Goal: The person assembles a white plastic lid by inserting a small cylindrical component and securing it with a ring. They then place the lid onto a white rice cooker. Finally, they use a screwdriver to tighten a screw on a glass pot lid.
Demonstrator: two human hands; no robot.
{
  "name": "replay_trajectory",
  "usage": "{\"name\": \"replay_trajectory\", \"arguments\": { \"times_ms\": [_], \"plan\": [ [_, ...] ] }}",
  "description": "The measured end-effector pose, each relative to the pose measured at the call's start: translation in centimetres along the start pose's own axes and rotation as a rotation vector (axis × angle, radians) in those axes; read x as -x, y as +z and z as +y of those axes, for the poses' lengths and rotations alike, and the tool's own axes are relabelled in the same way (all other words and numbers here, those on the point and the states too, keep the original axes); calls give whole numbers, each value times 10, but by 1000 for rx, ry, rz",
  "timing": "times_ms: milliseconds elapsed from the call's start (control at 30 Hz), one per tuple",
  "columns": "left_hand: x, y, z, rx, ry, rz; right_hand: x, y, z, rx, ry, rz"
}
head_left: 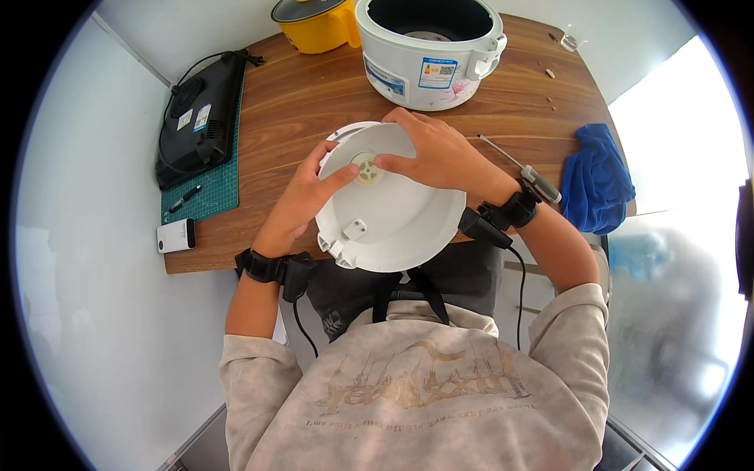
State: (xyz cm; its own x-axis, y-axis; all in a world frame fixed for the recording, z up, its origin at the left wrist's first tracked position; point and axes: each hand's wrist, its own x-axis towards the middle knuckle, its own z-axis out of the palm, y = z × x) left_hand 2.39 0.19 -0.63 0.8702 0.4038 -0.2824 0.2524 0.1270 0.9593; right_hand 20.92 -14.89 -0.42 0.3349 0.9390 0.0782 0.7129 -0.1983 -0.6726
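A white plastic rice cooker lid point(400, 224) is held tilted at the table's near edge, its hollow inside facing me. My left hand point(310, 188) grips its left rim, the thumb pressing near a round slotted cream disc point(367, 170) in the shell. My right hand point(440, 153) clasps the far right rim, with its thumb by the same disc. The fingers behind the rim are partly hidden. Beyond the lid stands the white rice cooker body point(416, 71), its dark inside uncovered.
On the wooden table point(290, 102) lie a screwdriver point(522, 169), a blue cloth point(597, 180) and small white bits point(550, 74). At left, a black appliance point(200, 118) and a pen point(185, 198) rest on a green cutting mat point(224, 188), near a white power bank point(175, 235). A yellow pot point(314, 30) stands behind.
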Motion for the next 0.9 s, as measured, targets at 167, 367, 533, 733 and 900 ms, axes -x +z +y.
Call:
{"name": "replay_trajectory", "arguments": {
  "times_ms": [167,367,533,733,900],
  "plan": [
    [0,-1,-1,-3,19,-2,-1,1,2,-4,-24,12],
    [-1,0,-2,-3,32,8,1,0,2,-23,-13,23],
    [-1,1,-7,35,33,48,2,1,-6,-27,20,43],
    [-2,2,-6,39,55,53,3,1,-9,15,28,60],
    [-3,1,-7,-5,68,44,3,6,-6,28,43,81]
  ]
}}
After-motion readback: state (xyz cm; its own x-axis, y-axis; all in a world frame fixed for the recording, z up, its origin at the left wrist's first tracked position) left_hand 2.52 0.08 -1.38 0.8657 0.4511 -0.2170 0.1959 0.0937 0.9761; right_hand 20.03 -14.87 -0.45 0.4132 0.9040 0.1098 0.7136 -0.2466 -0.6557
